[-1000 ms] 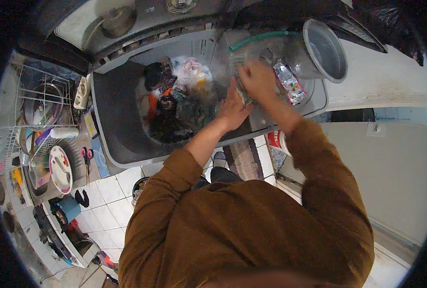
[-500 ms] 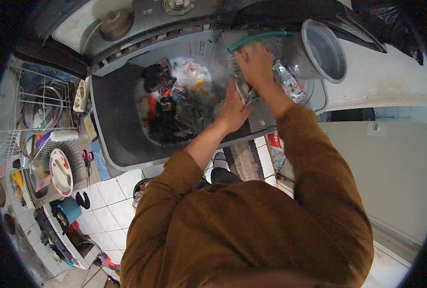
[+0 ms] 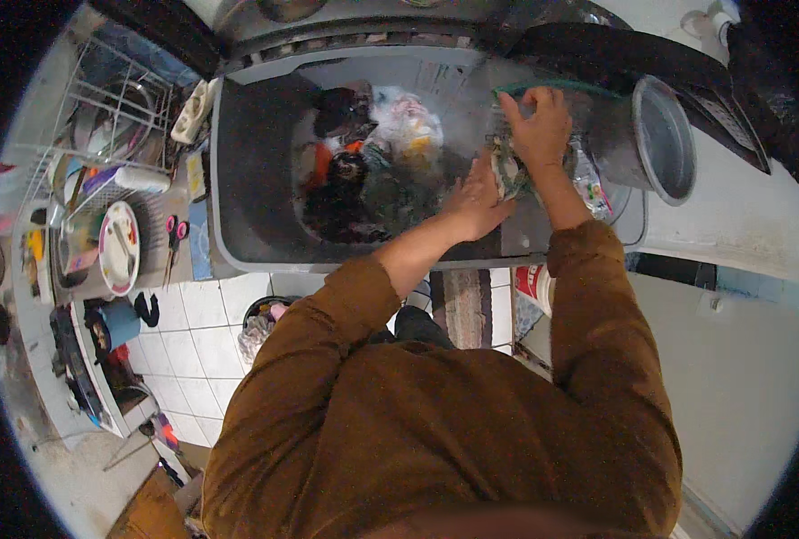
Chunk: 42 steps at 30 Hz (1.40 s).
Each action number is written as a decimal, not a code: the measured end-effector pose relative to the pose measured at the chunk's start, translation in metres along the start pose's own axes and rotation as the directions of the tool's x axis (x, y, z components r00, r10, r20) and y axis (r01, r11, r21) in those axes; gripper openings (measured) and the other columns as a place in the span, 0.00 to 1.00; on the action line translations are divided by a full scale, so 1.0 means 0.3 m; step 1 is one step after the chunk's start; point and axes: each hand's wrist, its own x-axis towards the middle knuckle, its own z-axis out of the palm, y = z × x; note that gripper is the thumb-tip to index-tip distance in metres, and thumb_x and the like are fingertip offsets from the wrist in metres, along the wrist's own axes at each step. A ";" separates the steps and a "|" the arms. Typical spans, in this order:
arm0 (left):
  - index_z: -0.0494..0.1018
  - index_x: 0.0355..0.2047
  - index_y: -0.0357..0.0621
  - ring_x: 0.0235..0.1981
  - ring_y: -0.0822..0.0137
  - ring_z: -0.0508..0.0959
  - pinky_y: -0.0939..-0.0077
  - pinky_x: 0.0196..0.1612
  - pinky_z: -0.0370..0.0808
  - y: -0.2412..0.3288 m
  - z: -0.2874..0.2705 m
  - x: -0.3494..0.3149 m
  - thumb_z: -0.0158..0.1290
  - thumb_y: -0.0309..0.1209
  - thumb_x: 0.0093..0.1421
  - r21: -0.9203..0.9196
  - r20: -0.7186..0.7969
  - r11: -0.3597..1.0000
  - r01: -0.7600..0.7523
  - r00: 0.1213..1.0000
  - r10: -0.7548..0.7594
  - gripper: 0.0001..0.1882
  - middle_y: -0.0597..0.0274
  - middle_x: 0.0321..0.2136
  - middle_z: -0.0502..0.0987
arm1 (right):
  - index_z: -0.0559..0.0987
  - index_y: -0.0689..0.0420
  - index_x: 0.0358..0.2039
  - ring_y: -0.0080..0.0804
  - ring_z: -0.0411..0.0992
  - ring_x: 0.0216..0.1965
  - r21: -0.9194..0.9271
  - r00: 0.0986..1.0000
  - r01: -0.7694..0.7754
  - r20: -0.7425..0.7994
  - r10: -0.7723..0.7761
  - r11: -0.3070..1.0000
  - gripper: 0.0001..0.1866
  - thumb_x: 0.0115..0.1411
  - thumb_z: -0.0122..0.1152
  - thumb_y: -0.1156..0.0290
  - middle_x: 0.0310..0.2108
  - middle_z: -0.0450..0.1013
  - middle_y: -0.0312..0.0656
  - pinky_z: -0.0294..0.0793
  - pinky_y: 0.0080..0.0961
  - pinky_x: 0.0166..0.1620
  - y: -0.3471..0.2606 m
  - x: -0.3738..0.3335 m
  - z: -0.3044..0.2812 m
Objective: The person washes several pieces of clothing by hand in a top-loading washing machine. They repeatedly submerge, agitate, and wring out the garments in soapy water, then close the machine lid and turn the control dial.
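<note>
A patterned green-and-cream cloth [image 3: 506, 171] lies at the edge of the flat right-hand part of a grey tub. My left hand [image 3: 480, 205] holds the near side of this cloth, its fingers stretched along it. Just beyond, my right hand [image 3: 545, 130] hovers over or rests on the cloth's far side, thumb and fingers apart; whether it touches cannot be told. Dark, red and pale wet laundry [image 3: 363, 166] lies in the tub basin with white suds. A green hose [image 3: 588, 89] runs behind my right hand.
A grey bucket [image 3: 667, 139] tilts at the tub's right end, near a shiny printed packet [image 3: 590, 193]. Left of the tub [image 3: 222, 216] are pink-handled scissors [image 3: 176, 235], an oval plate [image 3: 120, 247] and a wire dish rack [image 3: 116, 94]. A bin [image 3: 260, 328] stands on the tiled floor.
The view has shifted, so the tub sits further right in it. My right hand, blurred and closed over the cloth before, now shows thumb and fingers spread. My left hand stays at the cloth.
</note>
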 end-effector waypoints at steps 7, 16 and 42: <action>0.31 0.61 0.34 0.63 0.46 0.44 0.44 0.60 0.43 0.009 -0.011 -0.047 0.50 0.49 0.53 0.138 -0.140 0.986 0.098 0.987 -0.078 0.51 0.40 0.61 0.43 | 0.73 0.55 0.35 0.44 0.68 0.40 0.211 0.969 0.120 0.188 -0.161 0.970 0.22 0.47 0.61 0.51 0.35 0.71 0.44 0.66 0.38 0.39 -0.025 -0.066 -0.059; 0.39 0.62 0.36 0.63 0.43 0.44 0.52 0.61 0.49 -0.184 -0.271 -0.266 0.54 0.53 0.49 0.315 0.100 0.948 -0.043 0.995 0.012 0.52 0.41 0.61 0.44 | 0.75 0.60 0.41 0.42 0.71 0.41 0.194 0.801 -0.252 0.592 0.092 0.948 0.30 0.44 0.64 0.49 0.38 0.73 0.51 0.68 0.33 0.44 -0.130 -0.251 -0.340; 0.65 0.41 0.32 0.39 0.63 0.70 0.72 0.42 0.68 0.145 -0.600 -0.334 0.62 0.33 0.38 -0.262 -0.139 0.965 -0.004 0.990 -0.034 0.30 0.51 0.37 0.71 | 0.44 0.55 0.62 0.43 0.59 0.56 0.683 0.926 -0.054 0.308 -0.219 0.729 0.54 0.41 0.71 0.66 0.55 0.59 0.56 0.58 0.34 0.57 -0.494 -0.298 -0.224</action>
